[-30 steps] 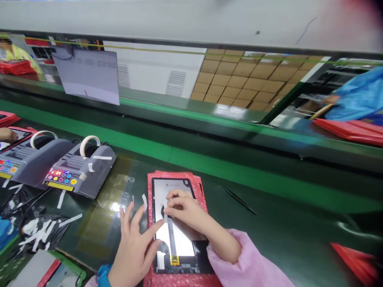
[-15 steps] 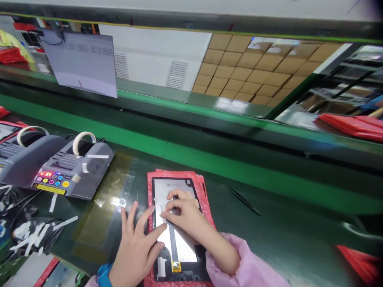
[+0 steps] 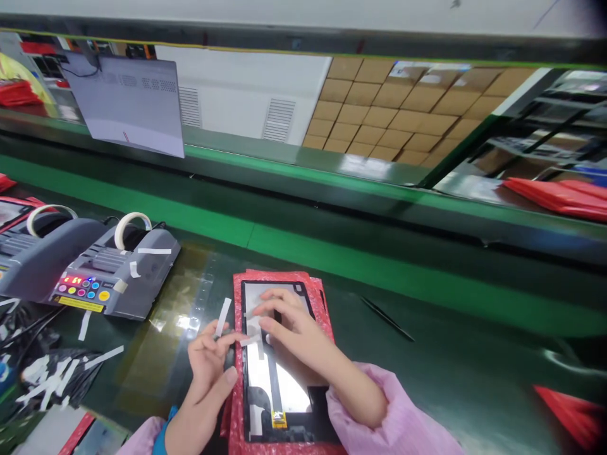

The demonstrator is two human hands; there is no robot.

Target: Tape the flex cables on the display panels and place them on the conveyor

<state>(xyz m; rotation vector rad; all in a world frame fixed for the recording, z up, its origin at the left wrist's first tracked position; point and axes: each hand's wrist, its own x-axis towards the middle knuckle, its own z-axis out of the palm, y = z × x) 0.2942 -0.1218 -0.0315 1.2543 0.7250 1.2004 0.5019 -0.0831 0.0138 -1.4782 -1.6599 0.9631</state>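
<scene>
A dark tablet panel (image 3: 272,379) lies on a stack of red bubble-wrap sheets (image 3: 322,316) on the green workbench. My right hand (image 3: 289,325) rests on the panel's upper half, fingers pressing a white tape strip (image 3: 251,340) onto it. At the panel's left edge my left hand (image 3: 208,360) has its fingers pinched on a second white tape strip (image 3: 222,316), which sticks up from them. A pink sleeve covers my right forearm.
Two grey tape dispensers (image 3: 114,272) with tape rolls stand at the left, loose tape strips (image 3: 61,373) around them. A thin black tool (image 3: 384,318) lies to the right of the panel. Red sheets (image 3: 564,196) are stacked at the far right, and cardboard boxes (image 3: 408,114) stand behind the conveyor.
My left hand has lifted off the panel's edge and closed on a tape strip. My right hand has slid slightly up the panel with another strip under its fingers.
</scene>
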